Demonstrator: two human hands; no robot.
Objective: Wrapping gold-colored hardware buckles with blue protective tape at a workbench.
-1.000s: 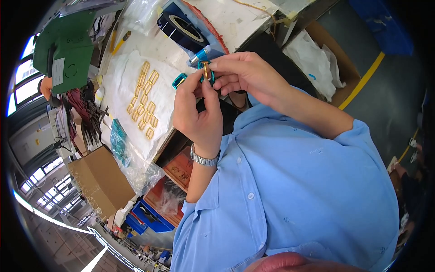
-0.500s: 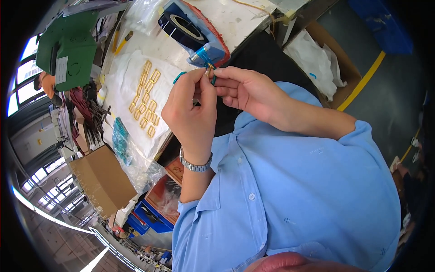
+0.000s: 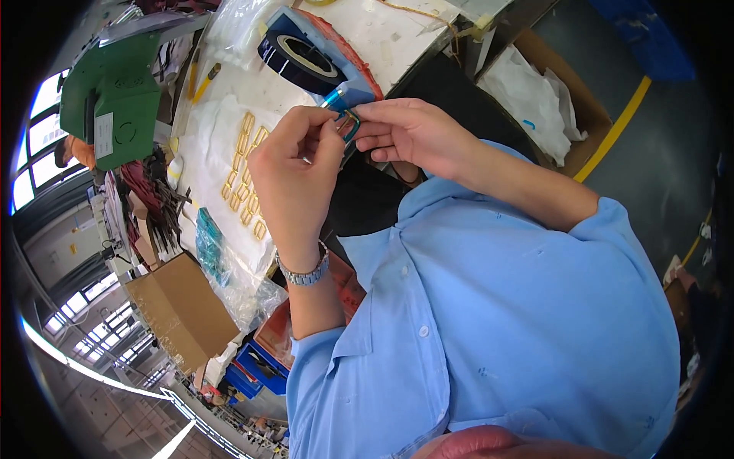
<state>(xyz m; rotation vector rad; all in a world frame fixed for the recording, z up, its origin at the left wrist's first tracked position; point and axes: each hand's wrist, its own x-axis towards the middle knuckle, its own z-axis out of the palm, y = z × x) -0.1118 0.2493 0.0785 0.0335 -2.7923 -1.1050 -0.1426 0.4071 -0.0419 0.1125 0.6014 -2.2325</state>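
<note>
A small rectangular ring buckle [image 3: 352,128], partly gold and partly teal-blue, is held up between my hands, its frame facing me. My left hand [image 3: 297,164], a metal watch on its wrist, pinches the buckle's left side between thumb and forefinger. On the other side my right hand [image 3: 417,138] grips its edge with thumb and fingertips, the lower fingers curled. Just beyond them stands a tape dispenser [image 3: 359,83] with a dark tape roll [image 3: 281,60]; a shiny blue strip [image 3: 332,97] shows at its near end. My fingers hide part of the buckle.
Rows of gold buckles [image 3: 243,145] lie on a white sheet [image 3: 208,141] left of my hands. A plastic bag of teal pieces [image 3: 208,241] is nearer, beside a cardboard box [image 3: 183,306]. White plastic [image 3: 527,99] fills an open carton at right.
My left hand has shifted left and the buckle has turned, showing its rectangular frame. The teal piece seen left of my left hand is out of sight. The whole view has shifted slightly.
</note>
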